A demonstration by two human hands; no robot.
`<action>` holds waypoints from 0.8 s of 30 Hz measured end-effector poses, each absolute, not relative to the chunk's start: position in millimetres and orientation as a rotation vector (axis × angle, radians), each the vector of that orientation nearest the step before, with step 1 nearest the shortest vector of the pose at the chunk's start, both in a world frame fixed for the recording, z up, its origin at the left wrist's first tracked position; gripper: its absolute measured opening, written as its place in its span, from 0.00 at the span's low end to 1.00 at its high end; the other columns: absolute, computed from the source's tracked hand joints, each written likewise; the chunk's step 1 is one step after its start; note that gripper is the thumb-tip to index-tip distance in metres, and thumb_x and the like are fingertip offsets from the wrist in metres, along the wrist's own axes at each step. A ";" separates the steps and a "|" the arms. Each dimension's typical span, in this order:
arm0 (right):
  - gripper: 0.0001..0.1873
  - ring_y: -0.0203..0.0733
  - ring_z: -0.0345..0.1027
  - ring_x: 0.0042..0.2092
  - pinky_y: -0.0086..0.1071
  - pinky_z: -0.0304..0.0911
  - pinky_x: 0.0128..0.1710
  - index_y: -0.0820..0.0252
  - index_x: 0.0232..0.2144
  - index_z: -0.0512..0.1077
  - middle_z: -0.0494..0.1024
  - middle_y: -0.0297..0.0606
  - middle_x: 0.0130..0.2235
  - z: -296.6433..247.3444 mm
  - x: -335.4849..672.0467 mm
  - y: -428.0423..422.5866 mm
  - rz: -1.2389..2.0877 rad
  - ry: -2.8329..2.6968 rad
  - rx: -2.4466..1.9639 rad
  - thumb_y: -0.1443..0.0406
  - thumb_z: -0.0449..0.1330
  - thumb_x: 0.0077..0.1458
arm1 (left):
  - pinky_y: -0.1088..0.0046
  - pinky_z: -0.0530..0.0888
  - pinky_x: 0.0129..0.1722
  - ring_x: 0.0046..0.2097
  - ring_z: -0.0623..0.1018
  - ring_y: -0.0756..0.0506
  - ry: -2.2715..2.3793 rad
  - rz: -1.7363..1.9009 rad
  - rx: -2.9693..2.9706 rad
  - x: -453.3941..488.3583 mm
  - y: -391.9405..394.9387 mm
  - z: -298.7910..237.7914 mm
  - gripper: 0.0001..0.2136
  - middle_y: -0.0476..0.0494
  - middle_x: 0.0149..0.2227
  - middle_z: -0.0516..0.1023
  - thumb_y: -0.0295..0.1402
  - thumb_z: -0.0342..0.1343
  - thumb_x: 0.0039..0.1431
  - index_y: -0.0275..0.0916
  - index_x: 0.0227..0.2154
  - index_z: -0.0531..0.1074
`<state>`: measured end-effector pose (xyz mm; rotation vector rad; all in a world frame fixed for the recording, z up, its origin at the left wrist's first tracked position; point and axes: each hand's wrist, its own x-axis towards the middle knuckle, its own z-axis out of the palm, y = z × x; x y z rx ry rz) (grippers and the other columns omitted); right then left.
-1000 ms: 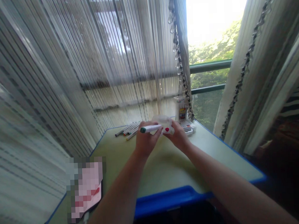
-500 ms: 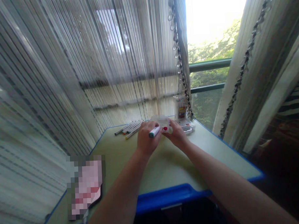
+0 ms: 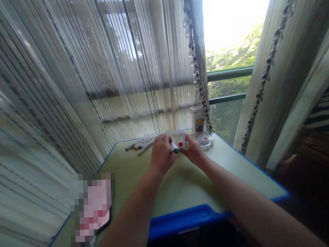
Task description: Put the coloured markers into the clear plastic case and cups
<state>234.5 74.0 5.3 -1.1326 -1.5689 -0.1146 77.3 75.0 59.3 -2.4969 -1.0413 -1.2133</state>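
Observation:
My left hand (image 3: 162, 151) is closed on a white marker (image 3: 174, 148) whose teal-green end points toward me. My right hand (image 3: 194, 150) grips a clear plastic case (image 3: 182, 138) from its right side. A red marker end (image 3: 180, 144) shows inside the case's near opening. The green-ended marker is right beside that opening; whether it touches the case I cannot tell. Behind and to the left of my left hand, several white markers (image 3: 143, 141) with coloured ends lie in a loose pile.
A clear container with a label (image 3: 199, 124) stands at the table's back right, and a flat clear case (image 3: 205, 142) lies before it. A blurred-out pinkish object (image 3: 93, 209) is at the front left. String curtains (image 3: 141, 74) hang behind the blue-edged table (image 3: 123, 175).
The marker in my left hand has swung its green end rightward, closer to the case opening. My right hand keeps its grip on the case. The camera view has shifted slightly.

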 end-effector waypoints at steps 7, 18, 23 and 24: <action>0.28 0.52 0.69 0.47 0.43 0.64 0.45 0.60 0.51 0.65 0.75 0.48 0.46 5.7 234.6 74.0 -0.094 -1.593 -1.130 0.60 0.64 0.47 | 0.70 0.68 0.35 0.34 0.72 0.46 -1.073 -1.269 -2.674 72.8 73.4 66.3 0.04 0.46 0.29 0.74 0.33 0.55 0.52 0.39 0.26 0.68; 0.27 0.52 0.68 0.48 0.45 0.64 0.46 0.60 0.49 0.66 0.74 0.48 0.46 5.6 235.8 76.5 -0.070 -1.552 -1.178 0.63 0.64 0.45 | 0.63 0.69 0.44 0.41 0.72 0.42 -0.967 -1.233 -2.679 75.1 69.6 66.7 0.10 0.41 0.36 0.74 0.31 0.55 0.47 0.37 0.35 0.68; 0.27 0.51 0.68 0.48 0.44 0.64 0.46 0.60 0.50 0.66 0.74 0.48 0.47 6.3 234.8 75.0 -0.058 -1.561 -1.182 0.62 0.63 0.46 | 0.68 0.70 0.37 0.36 0.71 0.45 -0.976 -1.387 -2.626 75.6 71.6 65.0 0.06 0.43 0.33 0.70 0.29 0.54 0.48 0.38 0.31 0.64; 0.26 0.51 0.68 0.48 0.44 0.64 0.46 0.61 0.50 0.66 0.74 0.48 0.47 6.0 234.7 74.7 -0.063 -1.567 -1.172 0.62 0.63 0.47 | 0.69 0.69 0.36 0.35 0.70 0.46 -0.971 -1.382 -2.640 75.3 71.2 65.2 0.05 0.44 0.32 0.70 0.29 0.53 0.49 0.38 0.30 0.64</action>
